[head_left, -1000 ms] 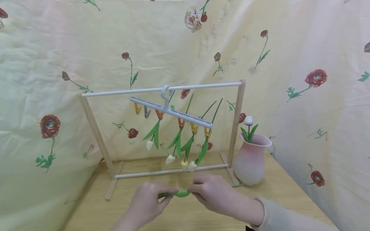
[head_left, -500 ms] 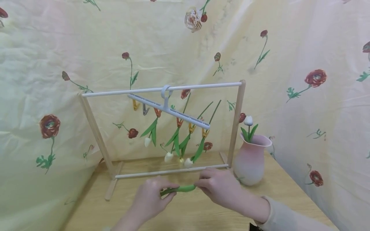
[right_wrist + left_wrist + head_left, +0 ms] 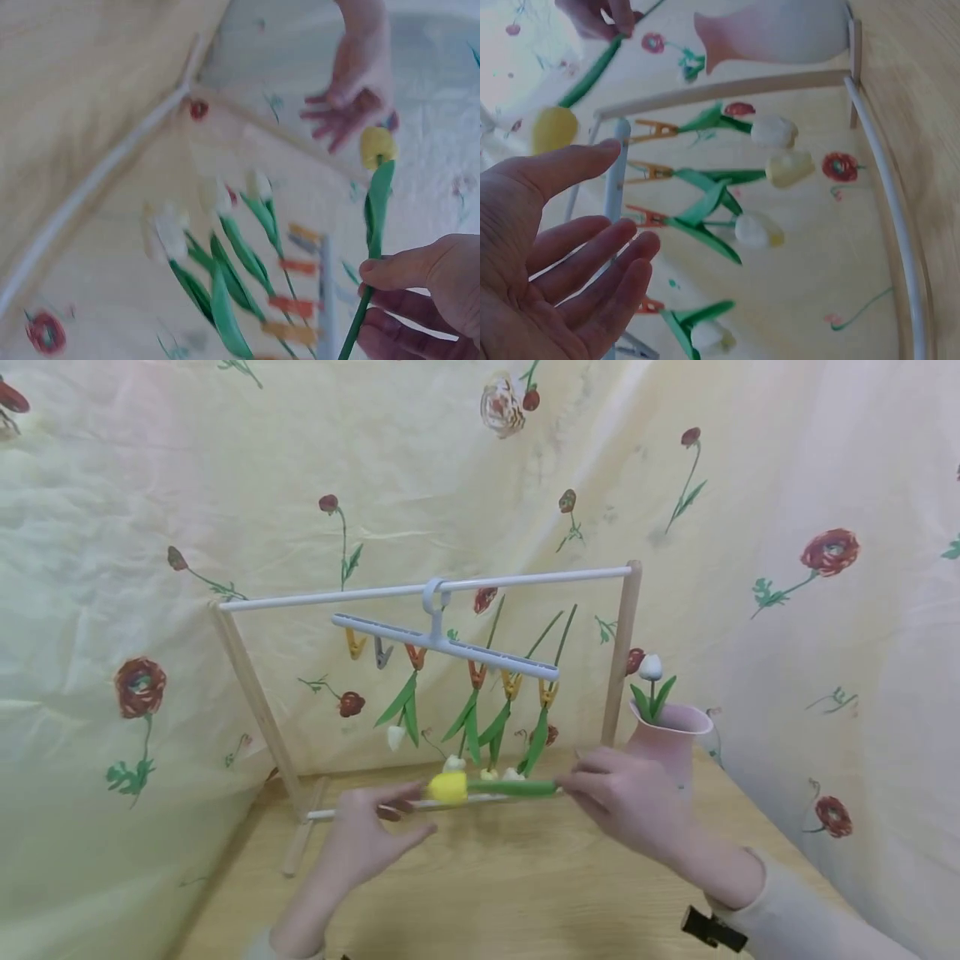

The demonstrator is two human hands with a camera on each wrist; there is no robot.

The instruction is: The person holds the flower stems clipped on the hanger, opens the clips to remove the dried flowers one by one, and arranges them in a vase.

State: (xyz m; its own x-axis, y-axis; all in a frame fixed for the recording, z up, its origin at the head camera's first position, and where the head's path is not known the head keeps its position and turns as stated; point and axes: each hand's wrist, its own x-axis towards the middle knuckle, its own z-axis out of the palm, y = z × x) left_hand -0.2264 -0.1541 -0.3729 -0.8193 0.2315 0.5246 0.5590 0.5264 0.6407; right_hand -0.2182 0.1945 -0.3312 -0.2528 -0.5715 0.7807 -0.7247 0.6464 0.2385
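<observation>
floral fabric (image 3: 420,468) backs the surface (image 3: 480,893), vase (image 3: 667,745) near its right edge. left hand (image 3: 363,839) has released the yellow tulip (image 3: 495,787), grip spread, empty; right hand (image 3: 630,802) pinches its stem (image 3: 358,315).

Held tulip (image 3: 495,787) before rack (image 3: 621,652); vase (image 3: 670,742) to right

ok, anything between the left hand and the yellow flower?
Nothing visible. The right hand holds the yellow flower by its stem, and the open left hand is beside the flower head; whether its fingertips touch, I can't tell. The hanger hangs farther back, not between them.
</observation>
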